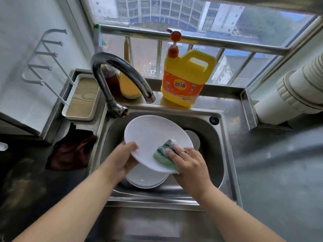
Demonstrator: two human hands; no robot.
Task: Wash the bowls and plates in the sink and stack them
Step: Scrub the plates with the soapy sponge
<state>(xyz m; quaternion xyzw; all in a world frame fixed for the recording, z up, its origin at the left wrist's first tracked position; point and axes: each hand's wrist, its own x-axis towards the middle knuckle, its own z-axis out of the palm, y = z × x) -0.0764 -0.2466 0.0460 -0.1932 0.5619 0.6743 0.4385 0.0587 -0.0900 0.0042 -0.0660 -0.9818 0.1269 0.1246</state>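
1. Two hands at work over the sink, both mine.
2. My left hand grips the white plate at its left rim, thumb curled over the top face, fingers hidden beneath.
3. That plate is held tilted above the basin, its far edge raised toward the faucet.
4. My right hand holds a green sponge, fingers curled over it, pressing it onto the plate's near right rim. A ring shows on one finger.
5. Stacked plates, white, rest on the basin floor near the front edge, partly under the held plate; I cannot tell how many.
6. One grey round drain cover sits toward the basin's right side, behind the held plate.
7. One yellow detergent jug with a red pump stands on the ledge behind the sink's back edge.
8. One amber bottle and one yellow bottle stand behind the faucet on the same ledge.
9. One white tray with a wood-grain insert lies beside the sink's back left corner.
10. One dark red cloth lies on the counter by the sink's left edge.
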